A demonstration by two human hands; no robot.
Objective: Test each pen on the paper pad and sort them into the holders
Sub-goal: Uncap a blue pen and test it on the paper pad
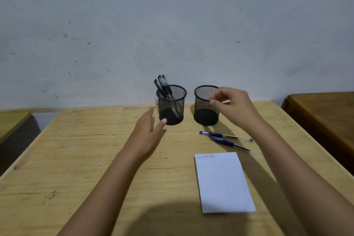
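Head view gives me two black mesh holders on the wooden table [76,159]: the left holder [171,105] has three black pens [163,87] leaning in it, the right holder [205,106] looks empty. My left hand [147,134] hovers spread and empty beside the left holder, while my right hand [232,105] sits at the right holder's rim, fingertips pinched together, on what I can't tell. Two blue pens [226,139] lie between the holders and the paper pad [223,182].

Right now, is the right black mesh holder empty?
Looks empty: right black wire-mesh holder shows only its dark base through the mesh, though the right hand covers part of the rim.
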